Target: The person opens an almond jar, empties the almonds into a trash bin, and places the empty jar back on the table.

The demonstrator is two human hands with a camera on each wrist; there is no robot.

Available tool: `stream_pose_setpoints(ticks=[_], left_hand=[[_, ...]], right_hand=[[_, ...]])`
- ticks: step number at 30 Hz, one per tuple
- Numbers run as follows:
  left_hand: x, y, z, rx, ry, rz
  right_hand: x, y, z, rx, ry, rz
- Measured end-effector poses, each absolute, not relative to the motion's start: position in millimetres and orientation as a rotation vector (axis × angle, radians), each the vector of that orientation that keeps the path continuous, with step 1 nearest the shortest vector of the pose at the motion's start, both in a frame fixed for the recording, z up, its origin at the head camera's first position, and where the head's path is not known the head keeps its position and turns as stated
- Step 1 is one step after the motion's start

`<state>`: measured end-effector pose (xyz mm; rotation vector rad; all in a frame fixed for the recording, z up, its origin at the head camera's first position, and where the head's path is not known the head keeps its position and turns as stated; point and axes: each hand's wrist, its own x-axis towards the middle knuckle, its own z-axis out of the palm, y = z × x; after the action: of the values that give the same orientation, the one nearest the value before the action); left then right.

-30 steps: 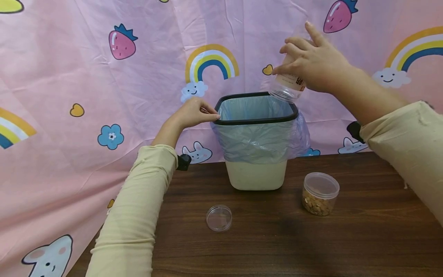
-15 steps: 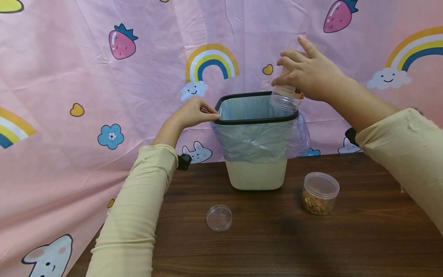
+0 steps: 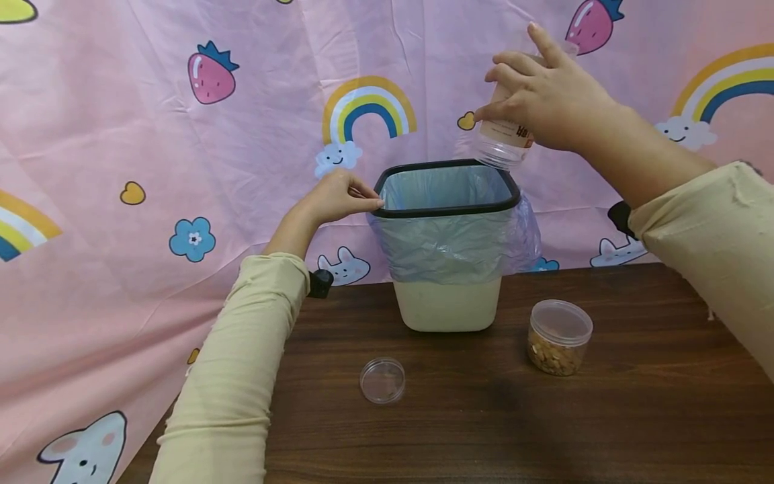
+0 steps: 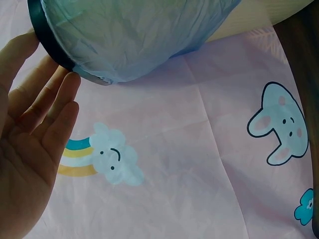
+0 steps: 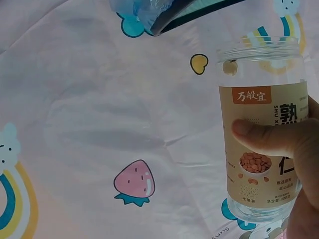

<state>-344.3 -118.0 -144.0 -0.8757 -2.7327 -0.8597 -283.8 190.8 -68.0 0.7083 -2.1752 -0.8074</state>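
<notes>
My right hand grips a clear plastic jar round its tan label. The jar is tilted mouth-down above the bin's right back corner. In the right wrist view, my thumb lies across the label of the jar; a small tan spot shows near its open mouth, and I cannot tell what it is. My left hand pinches the black rim of the trash bin at its left front corner. A bluish plastic bag lines the bin and folds over its outside.
A short clear tub partly filled with brown pieces, its top covered by a translucent lid, stands right of the bin. A clear round lid lies on the dark wooden table. Behind hangs a pink patterned cloth.
My right hand lowered the jar toward the bin's rim, then raised it again, so the jar is now higher. My left hand has stayed at the rim.
</notes>
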Motion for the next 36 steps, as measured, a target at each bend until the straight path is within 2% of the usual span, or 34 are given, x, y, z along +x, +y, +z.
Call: stream_pose_setpoints(ticks=[20, 36], left_hand=[[-345, -116, -145, -0.877, -2.733, -0.872], [-344, -117, -145, -0.880, -2.732, -0.891]], right_hand=[[-291, 189, -96, 0.803, -2.165, -0.968], [-289, 210, -97, 0.702, -2.236, -0.724]])
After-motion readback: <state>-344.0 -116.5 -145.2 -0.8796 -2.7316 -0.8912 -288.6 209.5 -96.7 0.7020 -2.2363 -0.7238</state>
